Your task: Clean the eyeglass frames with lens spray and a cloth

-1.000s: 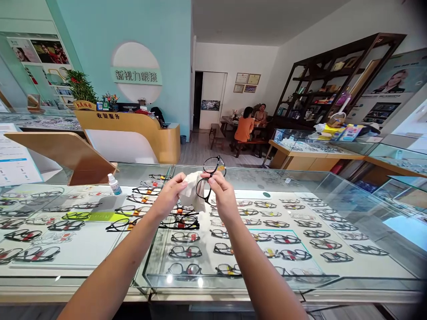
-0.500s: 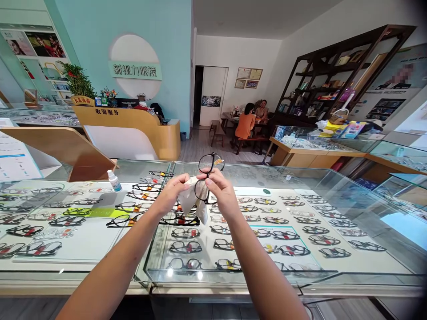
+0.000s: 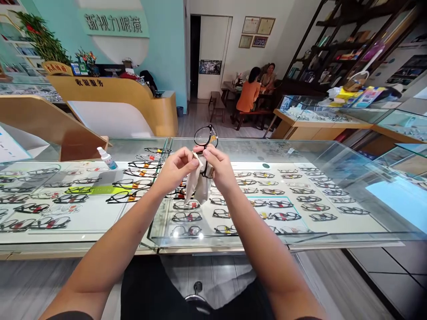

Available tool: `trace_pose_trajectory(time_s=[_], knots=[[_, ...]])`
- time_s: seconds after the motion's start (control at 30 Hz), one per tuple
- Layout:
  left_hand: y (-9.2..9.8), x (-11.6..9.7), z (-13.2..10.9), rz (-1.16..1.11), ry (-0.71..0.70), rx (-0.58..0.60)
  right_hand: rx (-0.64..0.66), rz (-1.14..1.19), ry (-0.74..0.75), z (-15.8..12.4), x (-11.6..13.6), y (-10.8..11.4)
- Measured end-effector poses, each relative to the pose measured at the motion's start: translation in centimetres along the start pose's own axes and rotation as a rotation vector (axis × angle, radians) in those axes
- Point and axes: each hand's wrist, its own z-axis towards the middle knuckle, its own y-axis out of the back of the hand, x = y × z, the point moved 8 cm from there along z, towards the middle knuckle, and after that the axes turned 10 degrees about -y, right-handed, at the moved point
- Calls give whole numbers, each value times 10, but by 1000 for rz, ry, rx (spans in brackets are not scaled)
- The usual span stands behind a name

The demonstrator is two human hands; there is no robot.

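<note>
Black-framed eyeglasses (image 3: 210, 131) are held up over the glass display case, turned on end with one lens above the fingers. My right hand (image 3: 218, 166) is closed on them near the bridge. My left hand (image 3: 177, 169) pinches a pale cleaning cloth (image 3: 202, 189), which hangs down and covers much of the lower lens. Both hands are close together, the cloth between them. On the glass top to the left, a row of dark eyeglasses (image 3: 136, 183) with orange tags lies beside my left forearm. A small white spray bottle (image 3: 107, 158) stands behind them.
The glass display case (image 3: 300, 242) holds several rows of eyeglasses. A wooden-backed stand (image 3: 50, 120) is at the left. Beyond are a wooden reception counter (image 3: 110, 95), two seated people (image 3: 248, 100) at a table, and another glass case (image 3: 313, 113) at the right.
The view has tilted down, bringing my lap into sight. My left hand has moved nearer my right, and the cloth now covers more of the lower lens.
</note>
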Motion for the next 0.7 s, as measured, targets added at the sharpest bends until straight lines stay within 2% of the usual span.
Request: trace_pose_trajectory(time_s=[0.2,0.4,0.53,0.7], knots=[[0,8,-3,-39,106,-88,3,4,-31,-2,-1,-5],[-9,19,-8,-115,252,24,1,26,-48,-4,0,-6],[-11,17,-10,-43,236,55,22,36,-72,-4,-1,-8],[-14,11,-12,-22,165,2,69,136,-124,-5,-9,-13]])
